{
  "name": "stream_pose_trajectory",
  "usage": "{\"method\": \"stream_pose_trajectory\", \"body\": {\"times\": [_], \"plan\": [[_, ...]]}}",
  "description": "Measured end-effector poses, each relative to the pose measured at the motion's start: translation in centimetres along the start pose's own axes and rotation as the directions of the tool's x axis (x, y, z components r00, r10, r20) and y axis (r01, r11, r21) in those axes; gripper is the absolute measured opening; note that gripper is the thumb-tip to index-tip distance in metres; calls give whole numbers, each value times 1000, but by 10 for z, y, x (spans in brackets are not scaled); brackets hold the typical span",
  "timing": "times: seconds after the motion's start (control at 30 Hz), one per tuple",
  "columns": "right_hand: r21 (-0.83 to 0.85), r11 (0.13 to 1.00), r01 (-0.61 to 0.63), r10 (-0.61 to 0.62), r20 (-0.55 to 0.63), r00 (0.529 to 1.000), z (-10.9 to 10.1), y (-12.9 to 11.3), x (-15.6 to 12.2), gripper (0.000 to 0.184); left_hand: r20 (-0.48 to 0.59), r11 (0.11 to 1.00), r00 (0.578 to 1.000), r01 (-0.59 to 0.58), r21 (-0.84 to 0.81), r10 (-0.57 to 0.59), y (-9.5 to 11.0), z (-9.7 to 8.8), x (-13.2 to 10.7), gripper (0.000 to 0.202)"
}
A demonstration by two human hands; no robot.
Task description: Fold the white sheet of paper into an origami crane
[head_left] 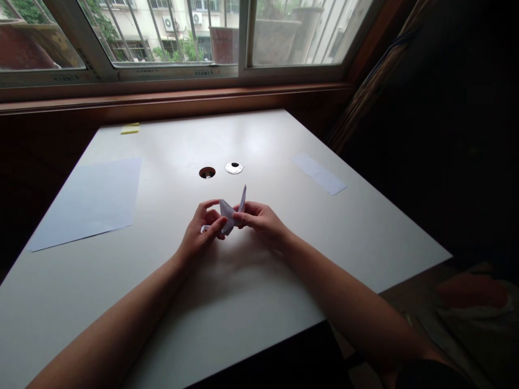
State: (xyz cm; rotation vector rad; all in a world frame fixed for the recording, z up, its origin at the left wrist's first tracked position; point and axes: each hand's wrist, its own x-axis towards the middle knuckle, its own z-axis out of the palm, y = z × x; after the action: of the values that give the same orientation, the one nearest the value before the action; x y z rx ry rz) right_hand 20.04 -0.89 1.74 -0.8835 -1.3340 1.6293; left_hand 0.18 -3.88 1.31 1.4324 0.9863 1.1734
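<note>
Between my two hands, above the middle of the white table (pixel 259 281), is a folded paper crane (pixel 227 212) in pale paper. My left hand (pixel 205 224) pinches its body from the left, with the thumb in front and the fingers partly hidden behind. A small folded end of the paper sticks out by the left fingers. My right hand (pixel 259 217) grips the crane's right side between thumb and fingers. One narrow pointed part rises upright beside the right fingertips, and a wider flap stands at the left.
Large white sheets (pixel 89 200) lie on the left of the table. A creased paper strip (pixel 319 173) lies at the right. Yellow sticky notes (pixel 130 128) sit at the far left edge. A round cable hole (pixel 207 173) and its metal cover (pixel 234 168) are beyond my hands. A window (pixel 174 32) is behind.
</note>
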Motion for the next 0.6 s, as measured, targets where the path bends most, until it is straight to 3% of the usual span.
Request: {"method": "stream_pose_trajectory", "body": {"times": [0.17,0.33,0.6], "plan": [[-57,998,-23,25,40,999,-4,0,1,39,10,985,997,-71,159,71,3,-3,1,26],[-90,996,-26,32,67,997,-7,0,3,40,-67,997,995,-74,12,75,-2,-4,2,45],[-93,996,-3,4,5,1000,-18,-4,5,41,-49,971,984,-176,-164,170,-8,-6,3,55]]}}
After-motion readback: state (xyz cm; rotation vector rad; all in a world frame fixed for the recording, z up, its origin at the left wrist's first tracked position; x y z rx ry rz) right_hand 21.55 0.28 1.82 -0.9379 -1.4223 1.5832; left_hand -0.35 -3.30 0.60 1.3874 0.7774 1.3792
